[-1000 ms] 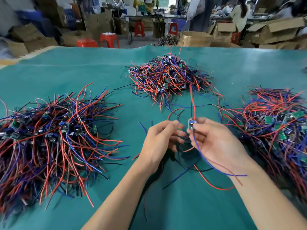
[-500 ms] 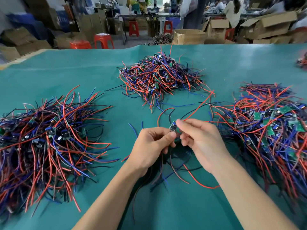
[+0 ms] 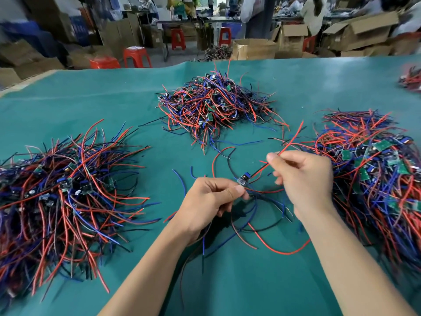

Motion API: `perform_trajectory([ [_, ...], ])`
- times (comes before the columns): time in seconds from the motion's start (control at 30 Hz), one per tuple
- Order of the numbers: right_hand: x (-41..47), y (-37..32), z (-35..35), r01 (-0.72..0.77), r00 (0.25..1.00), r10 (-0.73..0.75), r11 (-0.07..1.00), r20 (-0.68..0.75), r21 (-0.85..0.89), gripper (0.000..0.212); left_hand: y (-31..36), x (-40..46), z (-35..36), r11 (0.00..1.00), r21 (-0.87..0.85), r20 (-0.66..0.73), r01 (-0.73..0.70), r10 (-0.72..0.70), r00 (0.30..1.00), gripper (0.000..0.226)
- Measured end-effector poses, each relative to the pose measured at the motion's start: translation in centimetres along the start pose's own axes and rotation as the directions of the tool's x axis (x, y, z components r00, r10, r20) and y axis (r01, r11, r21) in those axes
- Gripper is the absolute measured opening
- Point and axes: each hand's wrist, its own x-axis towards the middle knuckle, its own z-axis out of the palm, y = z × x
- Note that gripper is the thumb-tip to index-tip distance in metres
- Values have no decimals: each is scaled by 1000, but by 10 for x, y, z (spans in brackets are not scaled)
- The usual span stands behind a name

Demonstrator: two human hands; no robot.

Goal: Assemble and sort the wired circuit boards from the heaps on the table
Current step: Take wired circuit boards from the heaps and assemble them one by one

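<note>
While left hand (image 3: pixel 208 199) pinches the small circuit board (image 3: pixel 243 179) w/ thumb & finger above table centre, right hand (image 3: pixel 303 176) pinches its red wire (image 3: pixel 292 139), pulled toward right heap (image 3: pixel 373 169).

No legible text, label, brand, number or sign appears on the small green circuit boards (image 3: pixel 346 154) or brown cardboard boxes (image 3: pixel 253 49).

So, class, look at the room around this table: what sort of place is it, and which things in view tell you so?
Probably a small factory or assembly workshop: heaps of wired boards on a green table, open cardboard boxes and red stools behind.
</note>
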Motion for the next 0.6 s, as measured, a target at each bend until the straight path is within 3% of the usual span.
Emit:
perform_trajectory([
  [0.07,9,3,-10,32,994,-33,999,-100,-12,23,1,-1,1,1000,15,26,0,0,1000,22],
  [0.23,20,3,-27,45,936,50,965,-349,260,19,2,-2,2,1000,23,49,11,-13,999,23],
  [0.3,25,0,-35,74,875,108,934,-472,350,20,2,-2,0,999,-11,5,30,-30,1000,23],
  [0.37,26,1,-37,48,855,120,950,-504,308,21,2,0,0,998,-44,-63,38,-41,997,23],
  [0.4,22,2,-32,11,894,98,970,-436,241,20,2,1,1,998,-56,-90,34,-39,995,23],
  [0.47,5,0,-9,-36,995,44,996,-92,82,23,3,1,4,995,-98,-129,29,-42,991,23],
  [0.53,-18,0,17,74,957,-33,988,288,-133,44,3,1,3,988,-150,-151,43,-66,986,27],
  [0.6,-34,1,31,251,878,-119,939,463,-234,59,3,1,0,984,-166,-140,58,-82,987,33],
])
